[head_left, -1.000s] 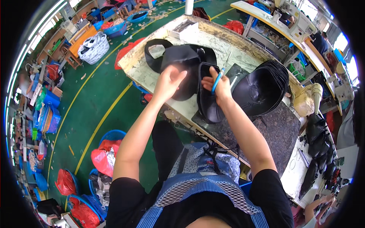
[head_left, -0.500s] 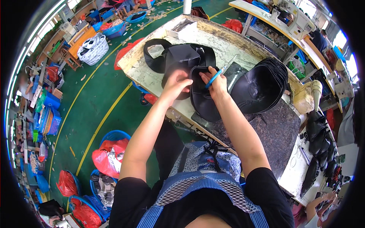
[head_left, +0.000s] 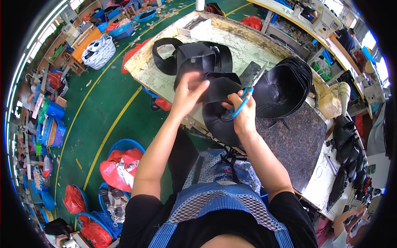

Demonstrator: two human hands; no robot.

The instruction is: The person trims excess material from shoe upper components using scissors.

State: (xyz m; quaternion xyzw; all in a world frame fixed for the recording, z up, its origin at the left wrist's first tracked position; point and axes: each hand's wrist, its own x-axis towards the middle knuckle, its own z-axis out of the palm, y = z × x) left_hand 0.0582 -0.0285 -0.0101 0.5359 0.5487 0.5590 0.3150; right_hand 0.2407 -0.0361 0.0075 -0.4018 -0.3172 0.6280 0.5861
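Observation:
Blue-handled scissors (head_left: 247, 97) are gripped in my right hand (head_left: 245, 113), their blades pointing up and to the right. Beneath that hand lies a curved black leather-like piece (head_left: 217, 120), stretching toward the table's near edge. My left hand (head_left: 188, 97) is beside its upper left part, fingers apart and slightly blurred; whether it touches the piece I cannot tell. Just beyond, more black shaped pieces (head_left: 196, 58) lie together, one forming a loop at the left. To the right of the scissors rests a nested stack of black shaped pieces (head_left: 285, 89).
The worktable (head_left: 140, 66) has a raised, worn rim. A dark stone-like slab (head_left: 297, 144) covers its right part, and a small open box (head_left: 196, 27) stands at the far edge. Baskets with red bags (head_left: 120, 167) stand on the green floor at left. A sewing machine (head_left: 324, 22) is at far right.
My right hand has moved slightly down and right, turning the scissors more upright. The near black piece has shifted and now lies flatter. My left hand's fingers have opened upward.

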